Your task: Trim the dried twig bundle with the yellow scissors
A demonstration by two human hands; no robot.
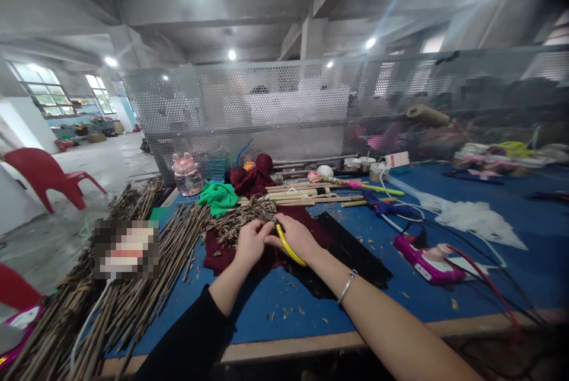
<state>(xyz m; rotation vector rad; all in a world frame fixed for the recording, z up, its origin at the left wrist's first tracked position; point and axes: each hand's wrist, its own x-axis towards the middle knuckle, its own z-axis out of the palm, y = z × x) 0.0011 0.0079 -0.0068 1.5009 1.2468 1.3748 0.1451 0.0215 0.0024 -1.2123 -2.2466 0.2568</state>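
Note:
In the middle of the head view, my right hand (296, 235) is closed around yellow-handled scissors (288, 243), whose blades point away to the upper left. Close beside it, my left hand (252, 241) has its fingers pinched together near the blades; what they hold is too small to make out. Just beyond both hands lies a pile of short dried twig pieces (235, 222) on a dark red cloth (217, 257). A black sheet (355, 253) lies to the right of the cloth. Small clippings are scattered on the blue tabletop (267, 330).
Long dry stalks (178, 250) cover the left side. Behind are a green cloth (219, 198), a pink-lidded bottle (185, 175), and several sticks (306, 191). At right are a blue glue gun (383, 204), a purple power strip (427, 261) with cables, and white plastic (480, 221).

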